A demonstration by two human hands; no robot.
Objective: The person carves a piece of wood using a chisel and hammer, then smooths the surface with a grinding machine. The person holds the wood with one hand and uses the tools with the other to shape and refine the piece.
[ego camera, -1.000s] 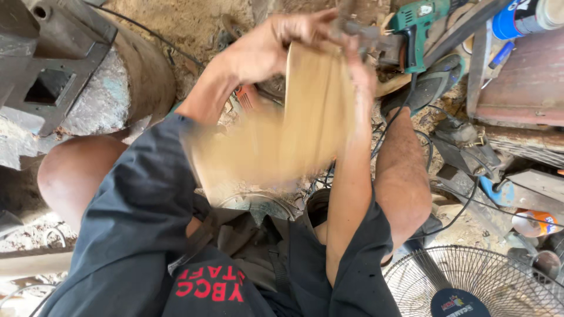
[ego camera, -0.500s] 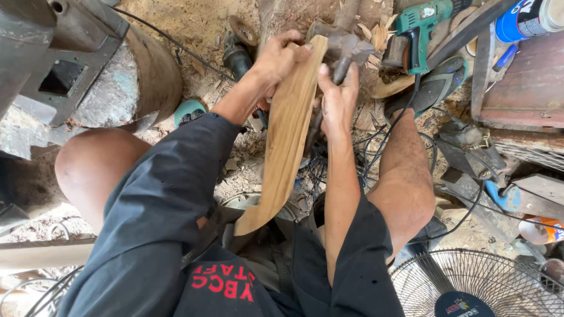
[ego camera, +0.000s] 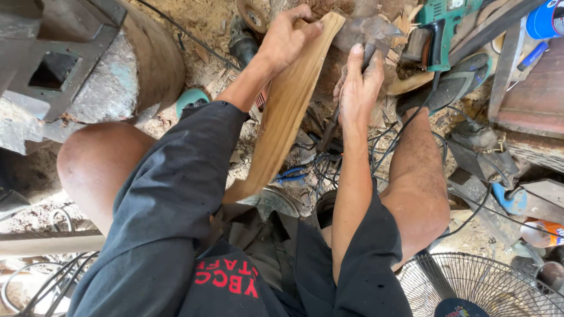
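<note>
Setting: Sawdust-strewn floor (ego camera: pixel 194 23) of a cluttered workshop, where we sit low with knees apart, tools and cables all around.

Plank: we see a long, curved wooden plank (ego camera: pixel 282 117) standing steeply between our knees, its lower end near our lap, its upper end raised toward the tools; held this way, its edge faces the right hand.

Left hand: our left hand (ego camera: pixel 288 38) wraps the plank's top end, its grip closed round the wood, seemingly to steady it.

Right hand: our right hand (ego camera: pixel 358 88) is just beside the plank, its grip closed on a dark, slim tool (ego camera: pixel 369 54) whose kind we cannot tell; its top blurs.

Nearby: a green power tool (ego camera: pixel 440 32) lies beyond the right hand, an angle grinder (ego camera: pixel 247 29) beyond the left, and black cables (ego camera: pixel 329 164) tangle on the floor under the plank.

Left side: a large metal machine part (ego camera: pixel 76 76) with a rounded wooden drum.

Bottom right: a wire fan guard (ego camera: pixel 476 287) near our right knee.
</note>
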